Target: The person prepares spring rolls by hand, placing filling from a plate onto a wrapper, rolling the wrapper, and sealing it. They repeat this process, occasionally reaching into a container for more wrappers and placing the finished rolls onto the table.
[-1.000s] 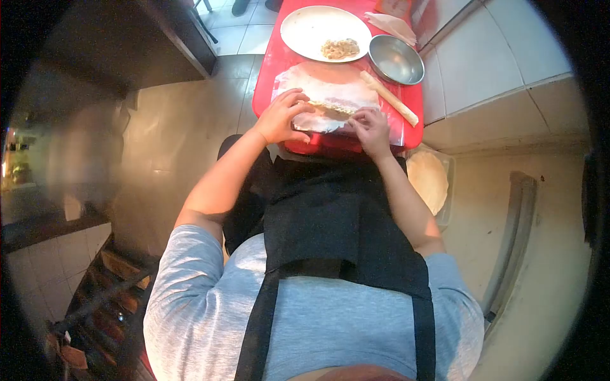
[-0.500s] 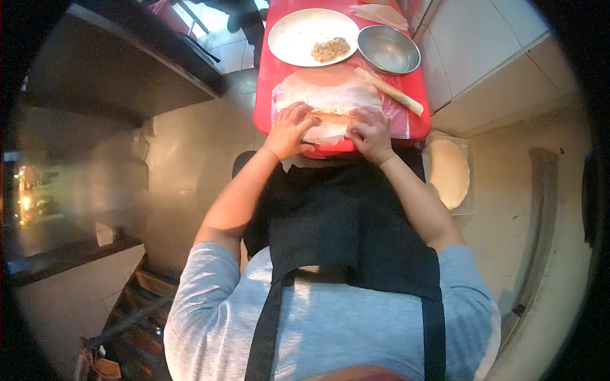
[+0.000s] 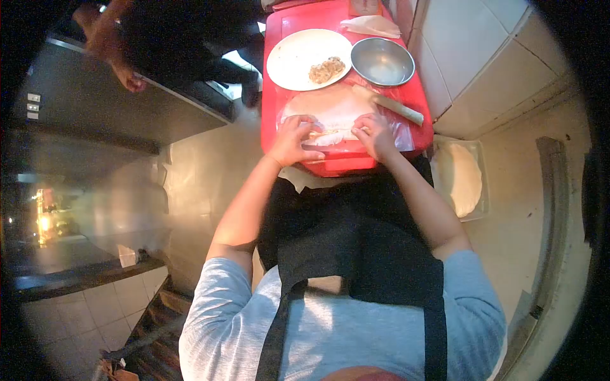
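Observation:
A thin pale round wrapper lies on a clear plastic sheet over the red tabletop. Its near edge is folded over, and the filling inside is mostly covered. My left hand curls its fingers over the left end of this fold, with the thumb held away from them. At the other end my right hand pinches the fold between thumb and fingers. Beyond the right hand rests a finished-looking thin roll, lying slantwise.
Brown filling sits on a white plate, beside a metal bowl holding liquid. Another pale wrapper lies behind. A plastic tub with more pale sheets stands low right. Another person is at the upper left.
The wrapper's near edge now covers the filling that showed between my hands. My right hand has turned into a pinch. Another person has come into view at upper left.

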Motion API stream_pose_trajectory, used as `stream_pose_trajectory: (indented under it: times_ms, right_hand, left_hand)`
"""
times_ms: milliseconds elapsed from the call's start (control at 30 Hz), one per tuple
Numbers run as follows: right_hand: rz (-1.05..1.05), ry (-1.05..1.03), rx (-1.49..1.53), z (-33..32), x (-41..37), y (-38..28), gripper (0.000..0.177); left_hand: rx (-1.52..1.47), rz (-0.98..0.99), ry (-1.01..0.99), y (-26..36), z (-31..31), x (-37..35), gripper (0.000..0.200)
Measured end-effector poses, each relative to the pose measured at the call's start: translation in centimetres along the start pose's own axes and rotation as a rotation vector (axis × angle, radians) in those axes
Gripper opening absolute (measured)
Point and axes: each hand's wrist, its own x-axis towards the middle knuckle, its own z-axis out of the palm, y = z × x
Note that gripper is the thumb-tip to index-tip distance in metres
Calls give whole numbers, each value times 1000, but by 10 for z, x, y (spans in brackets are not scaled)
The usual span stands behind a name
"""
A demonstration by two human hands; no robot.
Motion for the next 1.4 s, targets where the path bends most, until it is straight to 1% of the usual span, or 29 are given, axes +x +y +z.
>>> stream_pose_trajectory:
  times_ms: [33,67,167,200,300,367,467,600,667,700,767,800,900,967,1000,1067,1100,1200,1300,1367,1400]
  right_hand:
    - [-12,8,-28,0,1,-3,11]
    - [-23,15,-56,0,2,-5,11]
    - [-87,39,-102,1,0,-11,12]
    - [-116,46,-112,0,0,-12,12]
    - [-62,54,-61,4,1,-5,13]
    - [-79,45,-78,2,2,-3,13]
    - [-109,-7,-78,3,2,1,14]
    - [-156,-104,-108,-11,-14,4,20]
    - [-293,-9,-138,-14,-19,-1,25]
    - [-359,36,-153,-15,-22,-2,28]
    - [-351,-8,-155,-14,-25,3,28]
    - [-349,-27,-157,-15,-24,4,29]
    - [-349,7,-131,-9,-14,4,21]
    - [-258,30,-54,0,-6,8,16]
    - [-213,41,-16,2,-2,8,14]
    - [-71,-46,84,-1,2,9,13]
    - [2,-88,133,-4,3,8,13]
    - [-73,-202,115,-16,0,12,14]
    - [-46,-241,103,-22,-8,11,15]
    - [-86,-196,-5,-15,-1,20,14]
    - [-106,-174,-59,-12,4,24,14]
  left_hand:
    - [-31,9,10,2,1,2,54]
    - [-51,0,18,4,2,5,62]
    - [-7,84,6,9,5,14,56]
    - [61,94,-16,12,3,14,53]
    - [238,127,-51,16,0,9,45]
    - [318,152,-44,5,1,2,39]
    - [300,105,89,-11,9,-9,33]
    - [184,89,139,-27,14,-14,27]
    - [127,78,144,-28,16,-15,24]
    - [158,101,134,-30,17,-14,23]
    - [221,147,114,-34,18,-13,21]
    - [199,134,133,-35,20,-11,21]
    - [138,97,189,-32,22,-7,22]
    - [95,75,221,-26,24,-4,22]
    - [89,29,208,-26,26,-4,22]
    - [76,-63,181,-25,29,-5,24]
    - [48,-77,171,-25,28,-4,22]
    - [-45,-137,116,-22,23,-6,18]
    - [-135,-243,40,-17,19,-11,16]
    - [-170,-342,11,-18,19,-7,16]
    - [-58,-216,117,-23,22,-3,16]
